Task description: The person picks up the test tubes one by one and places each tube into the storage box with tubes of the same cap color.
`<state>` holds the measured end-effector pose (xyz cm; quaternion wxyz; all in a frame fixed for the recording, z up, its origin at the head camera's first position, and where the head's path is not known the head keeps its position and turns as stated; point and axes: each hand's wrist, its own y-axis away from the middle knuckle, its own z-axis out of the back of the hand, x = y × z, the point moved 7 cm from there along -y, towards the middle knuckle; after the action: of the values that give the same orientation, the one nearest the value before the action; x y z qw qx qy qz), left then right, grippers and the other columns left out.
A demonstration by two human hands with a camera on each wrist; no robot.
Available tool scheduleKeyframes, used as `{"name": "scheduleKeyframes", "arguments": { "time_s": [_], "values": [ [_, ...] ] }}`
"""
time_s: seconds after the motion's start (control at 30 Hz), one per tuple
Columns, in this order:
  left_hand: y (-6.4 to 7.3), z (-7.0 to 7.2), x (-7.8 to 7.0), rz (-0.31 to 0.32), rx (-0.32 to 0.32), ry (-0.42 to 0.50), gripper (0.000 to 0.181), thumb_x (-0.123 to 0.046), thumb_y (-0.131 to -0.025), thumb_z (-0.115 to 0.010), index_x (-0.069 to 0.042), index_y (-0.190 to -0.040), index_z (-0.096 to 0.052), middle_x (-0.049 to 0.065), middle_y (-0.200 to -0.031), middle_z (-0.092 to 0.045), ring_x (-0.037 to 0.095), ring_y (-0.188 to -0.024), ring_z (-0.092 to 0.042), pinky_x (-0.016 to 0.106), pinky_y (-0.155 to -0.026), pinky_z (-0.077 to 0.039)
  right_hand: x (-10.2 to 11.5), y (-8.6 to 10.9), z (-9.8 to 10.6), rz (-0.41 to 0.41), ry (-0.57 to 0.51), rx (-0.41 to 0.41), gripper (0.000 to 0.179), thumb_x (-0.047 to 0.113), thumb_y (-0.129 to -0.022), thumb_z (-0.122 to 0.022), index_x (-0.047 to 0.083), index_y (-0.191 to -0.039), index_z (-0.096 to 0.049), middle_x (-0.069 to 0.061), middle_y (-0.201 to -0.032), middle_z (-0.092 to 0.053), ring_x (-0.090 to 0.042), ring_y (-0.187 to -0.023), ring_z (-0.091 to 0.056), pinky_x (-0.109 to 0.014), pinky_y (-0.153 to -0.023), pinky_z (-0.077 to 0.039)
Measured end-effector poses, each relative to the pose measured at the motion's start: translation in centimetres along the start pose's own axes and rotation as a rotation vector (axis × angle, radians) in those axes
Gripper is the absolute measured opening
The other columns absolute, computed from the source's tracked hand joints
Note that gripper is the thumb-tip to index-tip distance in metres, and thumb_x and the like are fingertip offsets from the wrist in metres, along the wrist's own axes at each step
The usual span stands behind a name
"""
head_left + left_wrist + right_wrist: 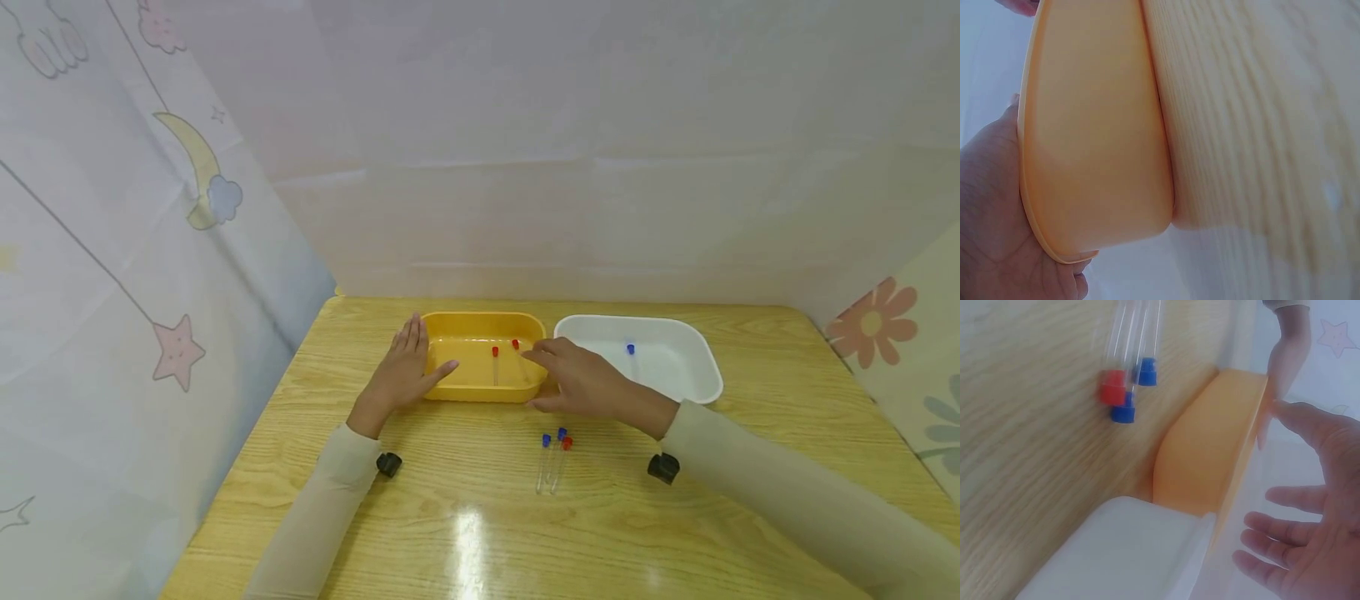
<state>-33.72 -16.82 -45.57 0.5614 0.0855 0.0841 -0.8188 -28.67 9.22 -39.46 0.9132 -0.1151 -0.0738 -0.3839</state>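
Note:
My left hand point(402, 372) rests against the left end of the yellow tub point(480, 393), fingers straight and thumb spread over the rim. In the left wrist view the palm point(991, 219) lies along that rim. Over the tub's right end hovers my right hand point(585, 380); the right wrist view shows its fingers point(1285, 532) apart with nothing between them. Two tubes with red caps, one left point(495, 353) and one right point(515, 344), lie inside the yellow tub. Nearer to me, two blue-capped tubes point(1147, 374) and a red-capped tube point(1113, 389) lie together on the table.
A white tub point(686, 367) stands right beside the yellow one, holding a tube with a blue cap point(631, 349). My right forearm crosses its front edge. The wooden table point(420, 533) ends at a pale cloth backdrop point(525, 217) behind the tubs.

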Motion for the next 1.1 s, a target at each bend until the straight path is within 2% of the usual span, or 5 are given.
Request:
{"name": "scheduleKeyframes", "arguments": {
  "time_s": [0.17,0.4,0.63,0.87,1.1],
  "values": [
    [0.0,0.0,0.0,-0.002,-0.007,0.007,0.101,-0.069,-0.102,-0.033,0.008,-0.158,0.0,0.025,-0.167,0.008,0.036,-0.155,0.004,0.05,-0.124,-0.004,0.2,0.7,0.1,0.006,-0.005,-0.019,0.077,0.049,-0.086,-0.08,0.003,-0.143,-0.057,-0.019,-0.138,-0.058,-0.033,-0.123,-0.056,-0.044,-0.092,-0.055],
    [-0.1,-0.4,0.3,-0.001,0.007,0.002,0.102,-0.071,-0.102,-0.03,0.007,-0.158,0.004,0.022,-0.166,0.015,0.035,-0.155,0.007,0.049,-0.124,-0.003,0.4,1.4,0.0,0.007,-0.002,-0.032,0.077,0.049,-0.085,-0.08,0.003,-0.142,-0.057,-0.019,-0.139,-0.057,-0.034,-0.126,-0.055,-0.046,-0.094,-0.055],
    [-0.1,-0.2,0.2,-0.004,-0.013,0.002,0.1,-0.07,-0.102,-0.03,0.007,-0.158,0.003,0.025,-0.167,0.007,0.036,-0.155,0.004,0.049,-0.124,-0.004,0.4,2.1,-0.1,-0.022,-0.003,-0.019,0.078,0.05,-0.085,-0.08,0.004,-0.143,-0.055,-0.018,-0.14,-0.056,-0.035,-0.128,-0.054,-0.049,-0.096,-0.053],
    [-0.2,-0.3,0.2,-0.01,-0.005,0.014,0.102,-0.071,-0.101,-0.03,0.007,-0.158,0.002,0.02,-0.165,0.016,0.036,-0.155,0.004,0.049,-0.124,-0.003,0.4,3.0,-0.3,-0.053,-0.021,0.006,0.078,0.051,-0.084,-0.08,0.005,-0.143,-0.056,-0.019,-0.141,-0.056,-0.036,-0.128,-0.054,-0.051,-0.096,-0.053],
    [-0.1,-0.2,0.2,-0.005,0.007,0.018,0.101,-0.071,-0.102,-0.029,0.007,-0.158,0.003,0.02,-0.165,0.018,0.035,-0.155,0.006,0.048,-0.124,-0.002,0.4,3.9,-0.7,-0.057,0.01,-0.003,0.079,0.051,-0.083,-0.082,0.005,-0.141,-0.057,-0.018,-0.141,-0.055,-0.036,-0.127,-0.054,-0.05,-0.095,-0.053]
  ]
}}
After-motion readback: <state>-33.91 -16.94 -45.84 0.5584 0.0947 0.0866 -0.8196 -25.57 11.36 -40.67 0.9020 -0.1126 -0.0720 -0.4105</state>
